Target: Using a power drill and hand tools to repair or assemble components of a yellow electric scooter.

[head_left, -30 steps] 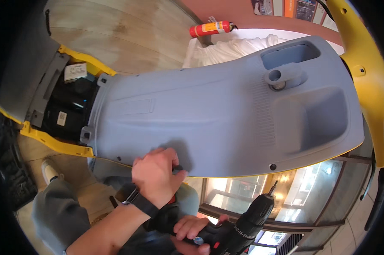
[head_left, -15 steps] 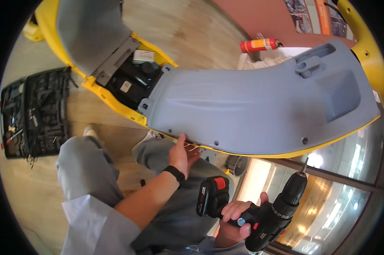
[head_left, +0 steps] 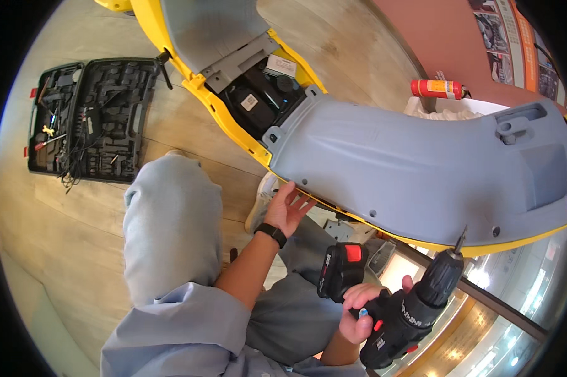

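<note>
Drill: grip partly hidden by right hand. Raised grey seat: cut off at upper edge. Grey body panel: far end lost at dark right rim. Tool case: small pieces too tiny to identify. Wall poster: cropped, upper right.

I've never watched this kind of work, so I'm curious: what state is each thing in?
Drill: held, bit fitted, battery attached
Right grip: closed on the drill
Left grip: open, fingers at the panel's edge
Panel: lying along the yellow trim
Panel holes: dark; I can't tell whether screws sit inside
Compartment: uncovered, white box inside
Toolbox: open on the floor
Wristband: worn
</note>
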Demonstrator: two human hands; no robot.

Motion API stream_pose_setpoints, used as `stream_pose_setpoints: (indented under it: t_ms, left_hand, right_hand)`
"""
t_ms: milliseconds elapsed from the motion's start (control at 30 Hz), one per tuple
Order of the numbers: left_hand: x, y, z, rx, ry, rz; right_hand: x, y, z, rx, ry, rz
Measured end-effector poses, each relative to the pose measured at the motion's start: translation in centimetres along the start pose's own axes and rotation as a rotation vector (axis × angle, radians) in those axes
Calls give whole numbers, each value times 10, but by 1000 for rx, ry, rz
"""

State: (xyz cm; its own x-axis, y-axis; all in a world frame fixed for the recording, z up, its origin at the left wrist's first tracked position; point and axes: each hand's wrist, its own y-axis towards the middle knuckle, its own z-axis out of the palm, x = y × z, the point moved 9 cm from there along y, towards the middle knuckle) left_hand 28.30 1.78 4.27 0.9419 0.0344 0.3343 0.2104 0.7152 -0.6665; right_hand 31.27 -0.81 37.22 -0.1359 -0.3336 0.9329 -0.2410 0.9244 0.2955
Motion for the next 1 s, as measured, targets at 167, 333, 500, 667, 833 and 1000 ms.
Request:
stream_pose_setpoints:
  t_ms: [167, 333, 500, 667, 833, 1000]
  left_hand:
    - [-10, 4, 1, 59, 116, 4]
    - [-57, 6, 5, -99, 184, 218]
    - [-120, -4, 28, -233, 324, 478]
    - [-172, -1, 40, -353, 728, 739]
    - [-186, 5, 38, -478, 846, 731]
    - [-183, -11, 54, -589, 972, 697]
  right_hand:
    - [-6, 0, 10, 64, -36, 165]
    - [-12, -10, 16, 173, -178, 117]
    - [-38, -2, 31, 76, 142, 481]
    - [-14, 11, 53, -134, 130, 462]
    - [-11, 18, 65, -87, 130, 436]
    - [-13, 19, 67, 18, 51, 510]
